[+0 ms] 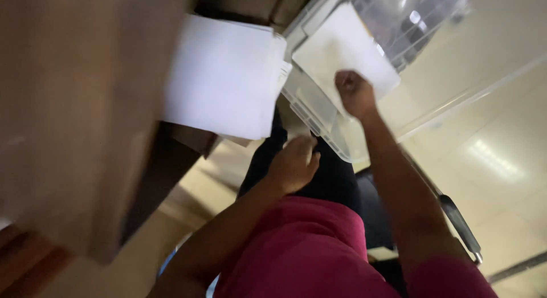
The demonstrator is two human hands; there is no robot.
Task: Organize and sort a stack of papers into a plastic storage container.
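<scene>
- At the near rim of the clear plastic storage bin [319, 118], your right hand [354, 93] is curled shut into a fist, and a white sheet of paper [342, 50] spreads out just beyond its knuckles; the blur hides whether the fingers actually pinch the sheet's edge.
- Below that fist and to its left, your left hand [293, 164] rests with fingers bent loosely against the bin's lower edge; you cannot tell whether it grips the rim or only touches it.
- The bin sits tilted across your lap, its clear wall running up and away from your right hand.
- Left of your right hand, a stack of white paper [225, 76] lies on the corner of a brown wooden desk [74, 121], its near edge just beside the bin's rim.
- Under both hands, your dark trousers [333, 181] and magenta shirt [305, 247] fill the view.
- Right of your right forearm, a chair's metal armrest [461, 227] shows over pale floor tiles [501, 161].
</scene>
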